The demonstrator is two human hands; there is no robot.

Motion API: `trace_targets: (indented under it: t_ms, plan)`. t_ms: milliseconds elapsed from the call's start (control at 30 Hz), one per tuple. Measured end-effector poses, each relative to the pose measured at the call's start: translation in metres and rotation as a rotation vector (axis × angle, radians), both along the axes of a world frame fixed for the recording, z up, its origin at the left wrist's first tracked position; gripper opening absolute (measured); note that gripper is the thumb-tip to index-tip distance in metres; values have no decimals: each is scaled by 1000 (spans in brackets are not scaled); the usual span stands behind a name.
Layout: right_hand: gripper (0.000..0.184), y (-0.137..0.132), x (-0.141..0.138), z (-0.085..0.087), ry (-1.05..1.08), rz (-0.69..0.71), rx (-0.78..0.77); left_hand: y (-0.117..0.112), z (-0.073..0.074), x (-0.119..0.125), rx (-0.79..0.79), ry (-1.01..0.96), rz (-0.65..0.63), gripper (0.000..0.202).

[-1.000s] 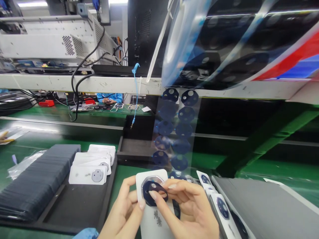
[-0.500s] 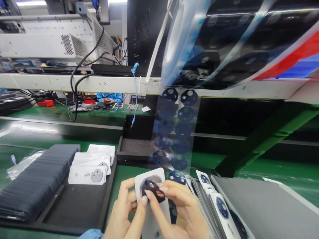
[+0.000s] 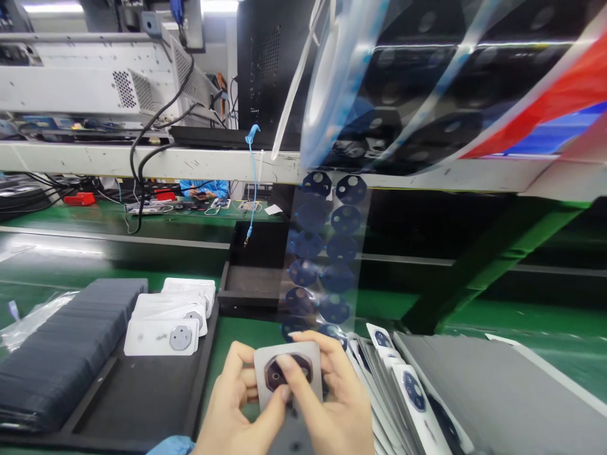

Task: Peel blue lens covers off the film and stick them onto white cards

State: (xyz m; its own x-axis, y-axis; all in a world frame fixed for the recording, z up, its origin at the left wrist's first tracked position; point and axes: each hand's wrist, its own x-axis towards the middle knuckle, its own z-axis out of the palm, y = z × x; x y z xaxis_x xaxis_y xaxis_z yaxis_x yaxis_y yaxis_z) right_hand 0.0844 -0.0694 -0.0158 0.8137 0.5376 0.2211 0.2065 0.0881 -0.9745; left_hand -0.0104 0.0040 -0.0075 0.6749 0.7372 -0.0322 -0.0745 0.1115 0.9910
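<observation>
Low in the middle, a pale phone back cover (image 3: pixel 263 355) is held upright between both hands. Its camera area now carries a dark round sticker (image 3: pixel 274 377) with small holes. My left hand (image 3: pixel 227 411) grips the cover's left side, thumb at the sticker's lower edge and fingers behind. On the other side, my right hand (image 3: pixel 339 407) wraps the right edge and its thumb lies across the sticker's face. A clear strip of dark round stickers (image 3: pixel 341 278) hangs just behind the hands from a large roll (image 3: pixel 408 82).
Left stands a black tray (image 3: pixel 142 404) with a long row of dark thin pieces (image 3: pixel 71 354) and several white covers (image 3: pixel 156 335). Covers with stickers (image 3: pixel 412 392) stack at the right beside grey sheets (image 3: pixel 502 379). A blue cord (image 3: pixel 253 183) dangles from the shelf beam (image 3: pixel 213 161).
The dark sticker, earlier bent up between my right fingers, now lies flat on the cover's camera area. My right thumb presses on it and the right fingers have moved around the cover's edge.
</observation>
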Motion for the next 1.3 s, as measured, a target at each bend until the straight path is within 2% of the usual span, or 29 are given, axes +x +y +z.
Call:
trace_targets:
  t_ms: [133, 233, 333, 400, 467, 567, 633, 667, 700, 767, 833, 933, 967, 1033, 1133, 1233, 1300]
  plan:
    - [34, -2, 5, 10, 129, 74, 12, 7, 0, 0, -82, 14, -81, 52]
    - [38, -6, 15, 14, 161, 205, 11, 13, 1, -1, -138, -17, -106, 55]
    - [50, -9, 24, 10, 174, 396, 27, 18, 5, -2, -194, -64, -125, 55]
    - [63, -8, 25, 2, 110, 458, 38, 22, 7, -2, -223, -96, -128, 52]
    - [73, -4, 19, -11, -73, 400, 23, 26, 7, -3, -211, -116, -107, 47]
    - [95, 7, -2, -34, -442, 156, -93, 27, 7, -4, -133, -97, -31, 45]
    - [118, 13, -16, -49, -616, 7, -206, 24, 7, -5, -57, -44, 18, 46]
    - [123, 14, -21, -54, -671, -37, -246, 22, 7, -6, -16, -7, 24, 45]
    - [125, 13, -23, -59, -713, -62, -268, 21, 8, -8, 33, 33, 7, 45]
    - [116, 5, -19, -65, -768, -83, -267, 25, 9, -14, 156, 111, -82, 44]
    - [100, -12, -5, -68, -779, -103, -254, 43, 8, -23, 317, 201, -161, 40]
    - [73, -48, 28, -80, -694, -187, -313, 98, -3, -38, 651, 450, -161, 35]
    - [68, -62, 42, -89, -668, -237, -354, 120, -9, -43, 816, 563, -99, 36]
    - [64, -90, 71, -113, -595, -339, -445, 163, -22, -49, 1104, 1006, -96, 37]
    - [69, -126, 111, -157, -562, -334, -581, 202, -41, -51, 1074, 1320, -18, 38]
    - [64, -147, 136, -188, -593, -270, -630, 212, -55, -46, 1027, 1450, -16, 36]
    - [61, -152, 143, -197, -668, -238, -652, 210, -63, -40, 1012, 1506, -17, 31]
